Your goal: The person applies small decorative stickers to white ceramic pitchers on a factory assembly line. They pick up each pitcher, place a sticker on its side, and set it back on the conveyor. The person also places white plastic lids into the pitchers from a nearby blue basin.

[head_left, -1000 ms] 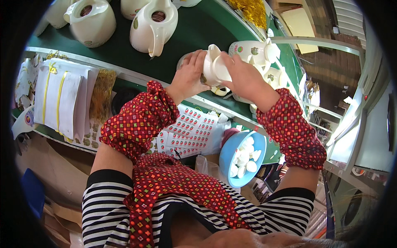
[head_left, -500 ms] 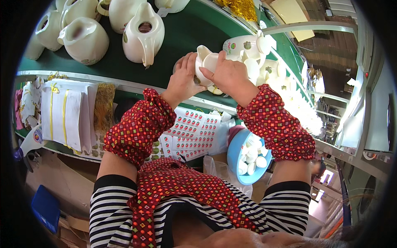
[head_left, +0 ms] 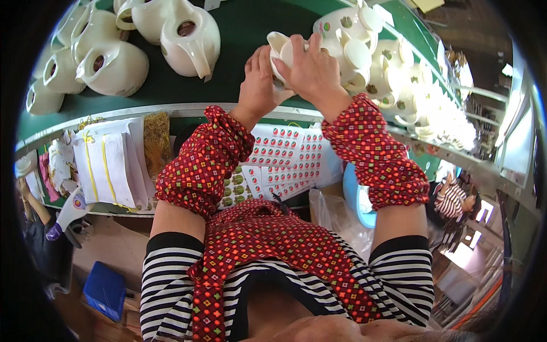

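Over the green bench, I hold a glossy white jug (head_left: 278,42) between both hands, its spout pointing away from me. My left hand (head_left: 259,80) curls around its left side. From the right, my right hand (head_left: 312,67) grips it, fingers over the top and thumb toward the middle. The two hands hide most of the jug's body. Close by on the right stands a jug with printed decoration (head_left: 333,25) and a white lid. Left of my hands, a similar jug with a handle and a round hole in its top (head_left: 191,43) stands on the bench.
More white jugs (head_left: 117,71) cluster at the far left, and decorated jugs (head_left: 393,85) line the right. Red-and-green sticker sheets (head_left: 288,157) and tied white paper stacks (head_left: 105,165) lie near me. A blue bowl (head_left: 352,191) is partly behind my right sleeve. Other people (head_left: 453,199) are at both sides.
My view has shifted, and both hands with the jug now appear farther up the picture. My right sleeve covers more of the blue bowl. People have come into view at both sides.
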Demonstrator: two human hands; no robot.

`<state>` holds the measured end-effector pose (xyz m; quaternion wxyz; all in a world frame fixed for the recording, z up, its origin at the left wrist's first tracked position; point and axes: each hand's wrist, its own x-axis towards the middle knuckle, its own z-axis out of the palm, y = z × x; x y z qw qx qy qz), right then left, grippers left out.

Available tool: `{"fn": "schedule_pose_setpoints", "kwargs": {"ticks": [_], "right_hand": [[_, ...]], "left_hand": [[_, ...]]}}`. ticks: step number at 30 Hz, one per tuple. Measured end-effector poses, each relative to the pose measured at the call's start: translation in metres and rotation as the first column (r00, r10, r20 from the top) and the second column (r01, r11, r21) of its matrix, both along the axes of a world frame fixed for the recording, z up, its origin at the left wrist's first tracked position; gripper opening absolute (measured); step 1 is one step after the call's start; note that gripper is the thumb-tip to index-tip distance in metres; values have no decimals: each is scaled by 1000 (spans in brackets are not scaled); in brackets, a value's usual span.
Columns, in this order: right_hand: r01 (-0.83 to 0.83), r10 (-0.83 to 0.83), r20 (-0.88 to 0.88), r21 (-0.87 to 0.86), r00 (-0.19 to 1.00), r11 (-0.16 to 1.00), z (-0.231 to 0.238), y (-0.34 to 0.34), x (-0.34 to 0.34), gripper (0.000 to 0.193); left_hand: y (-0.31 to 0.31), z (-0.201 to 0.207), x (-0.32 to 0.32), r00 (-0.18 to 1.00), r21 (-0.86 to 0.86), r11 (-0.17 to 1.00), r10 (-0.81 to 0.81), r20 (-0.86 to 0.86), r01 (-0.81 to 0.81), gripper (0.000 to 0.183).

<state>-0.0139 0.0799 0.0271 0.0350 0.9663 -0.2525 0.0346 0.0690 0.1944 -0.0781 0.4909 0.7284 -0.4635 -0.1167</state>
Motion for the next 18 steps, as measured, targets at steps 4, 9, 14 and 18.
{"fn": "schedule_pose_setpoints", "kwargs": {"ticks": [4,9,14,18], "right_hand": [[221,-219,99,-12,971,975,-6,19,14,71],[281,-327,197,230,924,932,10,23,-7,76],[81,-244,489,330,838,941,-10,58,-102,49],[111,-268,199,570,943,814,-76,106,-174,33]], "left_hand": [[-3,-8,-3,994,-10,1000,11,109,-10,113],[29,-17,-32,990,51,991,121,70,-125,103],[105,-38,-59,932,289,924,-311,186,250,77],[111,-63,-50,786,602,707,-584,202,371,53]]}}
